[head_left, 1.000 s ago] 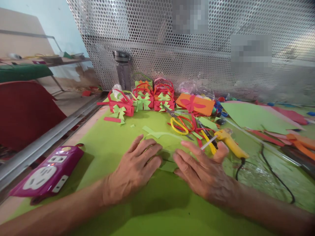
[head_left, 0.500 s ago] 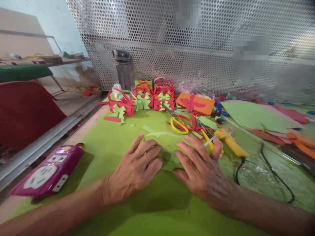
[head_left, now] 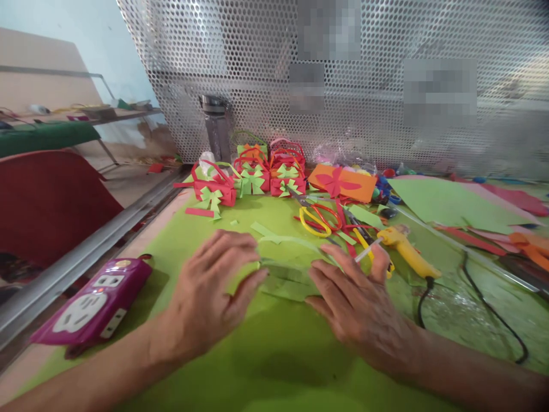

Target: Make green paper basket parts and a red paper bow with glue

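Observation:
Between my hands sits a small light-green paper basket [head_left: 287, 280], hard to tell from the green surface below it. A thin pale-green handle strip arches over it. My left hand [head_left: 214, 286] is at the basket's left end, thumb and curled fingers apart, with a gap between them. My right hand [head_left: 355, 297] has its thumb and fingers around the basket's right end. Beyond my right fingers lies a yellow glue gun [head_left: 405, 252], its pale nozzle end pointing at that hand. Scissors with yellow and red handles [head_left: 317, 222] rest behind the basket.
Finished red and green paper baskets [head_left: 253, 177] with bows stand at the back, near a dark bottle [head_left: 217, 134]. A purple power strip [head_left: 94, 306] lies at left. An orange paper piece [head_left: 364, 186], green sheets [head_left: 454, 209] and scraps lie at right. Perforated metal [head_left: 257, 68] rises behind.
My left hand has moved left and turned, its thumb now parted from the fingers, uncovering more of the basket. My right hand stays at the right end. The view has shifted slightly.

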Demonstrator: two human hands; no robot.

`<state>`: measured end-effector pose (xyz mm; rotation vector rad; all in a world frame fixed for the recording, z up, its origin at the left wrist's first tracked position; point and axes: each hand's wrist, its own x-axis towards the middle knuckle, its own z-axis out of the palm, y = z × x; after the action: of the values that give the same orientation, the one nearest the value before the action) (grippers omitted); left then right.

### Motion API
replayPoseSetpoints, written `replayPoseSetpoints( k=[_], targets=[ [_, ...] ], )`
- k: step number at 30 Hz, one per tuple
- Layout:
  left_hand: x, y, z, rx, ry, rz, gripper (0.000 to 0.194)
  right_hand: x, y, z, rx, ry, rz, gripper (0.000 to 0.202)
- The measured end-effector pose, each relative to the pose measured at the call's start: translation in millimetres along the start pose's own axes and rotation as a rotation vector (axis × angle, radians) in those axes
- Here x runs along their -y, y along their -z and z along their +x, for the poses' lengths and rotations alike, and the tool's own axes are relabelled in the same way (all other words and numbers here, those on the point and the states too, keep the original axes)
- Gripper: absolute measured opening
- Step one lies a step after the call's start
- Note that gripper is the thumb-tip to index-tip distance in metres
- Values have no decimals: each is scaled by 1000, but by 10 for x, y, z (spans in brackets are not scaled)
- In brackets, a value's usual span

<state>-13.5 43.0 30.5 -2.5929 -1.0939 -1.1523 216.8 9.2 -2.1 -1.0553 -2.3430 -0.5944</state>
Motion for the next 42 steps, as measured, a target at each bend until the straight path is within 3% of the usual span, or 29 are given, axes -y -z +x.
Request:
replayPoseSetpoints(
  k=[2,5,7,8,12,15,19,21,23,28,36,42],
  targets=[
    [53,67,67,85,245,-30,8,-5,-4,-6,-7,-11,-3,22],
    [157,59,96,520,565,-119,18,-20,-14,-17,-8,-18,-15,24],
    [202,-6,68,714,682,-241,22,-31,-24,-20,-17,-12,-20,24],
    [209,-43,50,733,696,-279,25,-36,-28,-21,-31,-7,-22,23],
    [163,-121,25,666,737,-404,28,-56,-23,-22,-101,21,-33,22],
    [91,-107,54,644,830,-623,23,-73,9,-5,-156,26,-38,23],
    [-47,-158,42,517,991,-1209,46,-67,54,45,-201,19,-49,24],
    [-121,-232,2,484,1030,-1504,43,-51,61,58,-203,14,-66,23],
    [-178,-307,-42,386,1117,-1634,35,-36,53,53,-208,17,-85,21],
    [-225,-366,-84,210,1205,-1715,34,-47,-26,-7,-160,100,-174,20],
    [-259,-353,-36,125,1278,-1699,21,-50,-40,-39,-97,177,-250,30],
    [-277,-325,19,108,1194,-1723,20,-46,-43,-65,-79,217,-292,31]
  ],
)
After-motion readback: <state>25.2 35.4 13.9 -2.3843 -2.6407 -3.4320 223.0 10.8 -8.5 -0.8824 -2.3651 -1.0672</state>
